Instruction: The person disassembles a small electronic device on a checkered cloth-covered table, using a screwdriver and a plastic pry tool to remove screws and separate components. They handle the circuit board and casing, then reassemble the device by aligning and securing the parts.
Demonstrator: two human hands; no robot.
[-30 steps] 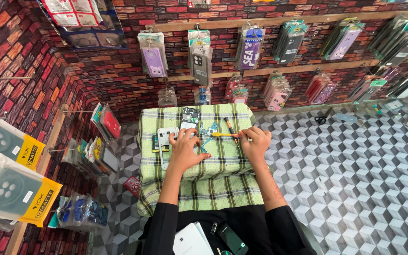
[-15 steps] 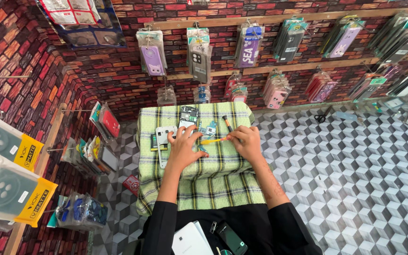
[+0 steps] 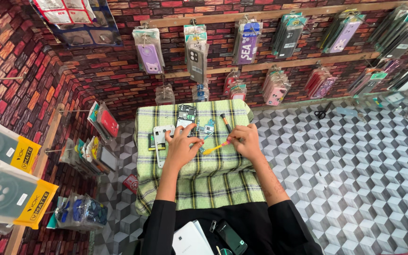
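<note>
Phone parts worked with a tool on the green-and-yellow checked cloth (image 3: 199, 174) at frame centre.

The right hand (image 3: 247, 143) was clamped on a thin yellow-and-pink tool (image 3: 216, 148); the left hand (image 3: 181, 150) lay fingers spread, holding nothing, over the opened white phone shell (image 3: 160, 139). Steady downward pressure from it would probably keep the tip from slipping. Both hands had shifted slightly toward the lower frame since a second earlier.
</note>
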